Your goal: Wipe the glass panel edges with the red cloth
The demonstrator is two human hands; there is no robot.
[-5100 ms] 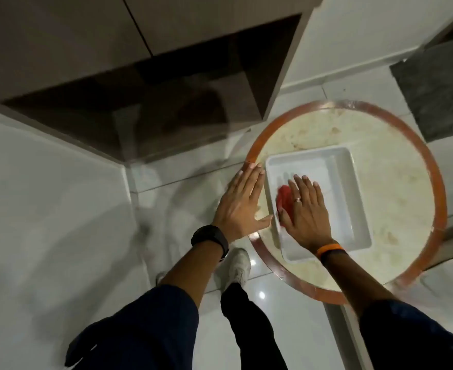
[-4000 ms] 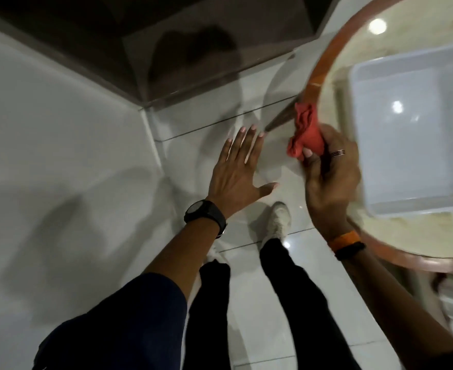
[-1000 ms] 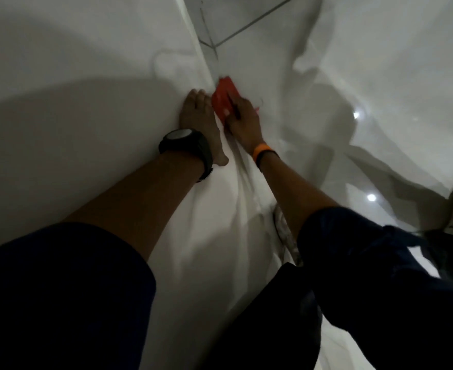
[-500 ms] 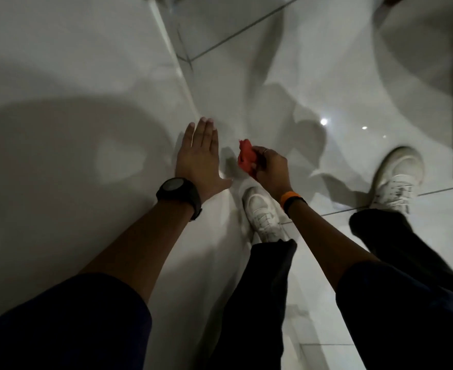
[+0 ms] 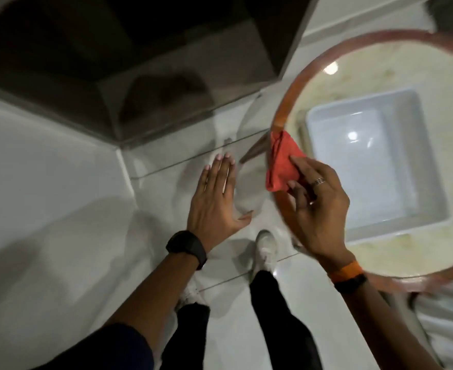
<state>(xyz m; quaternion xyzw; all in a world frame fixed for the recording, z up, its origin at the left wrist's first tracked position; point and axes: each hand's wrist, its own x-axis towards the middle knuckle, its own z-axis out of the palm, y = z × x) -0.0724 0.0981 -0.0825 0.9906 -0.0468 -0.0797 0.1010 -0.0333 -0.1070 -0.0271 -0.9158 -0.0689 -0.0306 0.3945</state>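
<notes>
The glass [image 5: 166,134] is hard to see. A round table [image 5: 278,108] holds a white tub [image 5: 420,145]. The left hand [image 5: 214,201] is flat and open. The right hand [image 5: 313,206] pinches the cloth [image 5: 280,164] on the table rim. A hard push could tip the glass.

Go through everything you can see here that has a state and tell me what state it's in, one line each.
Red cloth: bunched, held in the right hand.
Right hand: shut on the cloth, over the round wooden table rim.
Left hand: open, fingers spread flat.
White square plastic tray: upright on the table, empty.
</notes>
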